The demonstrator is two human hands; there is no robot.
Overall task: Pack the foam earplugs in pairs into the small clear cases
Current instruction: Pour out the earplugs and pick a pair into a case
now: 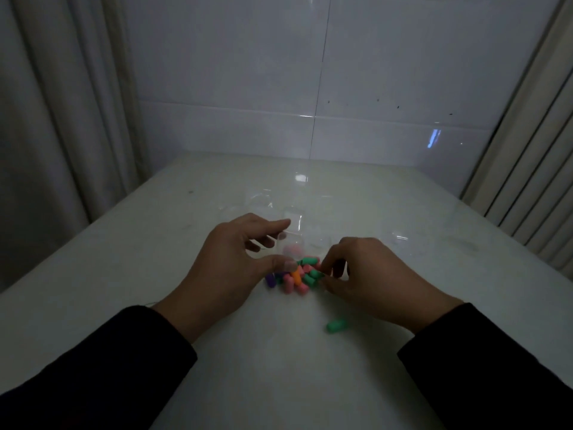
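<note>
Left hand (229, 262): fingers curved in a wide C round a small clear case (291, 243), thumb on its near side and forefinger across its far top edge; whether they truly grip it or only cup it, I cannot tell.
Clear case: between the left thumb and forefinger, with something pink inside (blurred, shape unclear).
Right hand (366, 274): fingers curled downward, tips narrowed together at the right edge of the earplug pile (294, 276), at a green plug; whether one is pinched, I cannot tell.
Earplug pile: on the tabletop (124, 274), between the two sets of fingertips, just below the left thumb; pink, green, orange and purple plugs lie jumbled and touching.
Stray green earplug (336, 326): alone on the tabletop, near the right wrist on its inner side, apart from the pile.
Other clear cases (260, 200): faint outlines beyond the left fingers, farther back on the tabletop; number unclear.
Sleeves (93, 367): dark, covering both forearms to the wrists.
Tiled wall (372, 88): behind the tabletop, curtains at either side.
</note>
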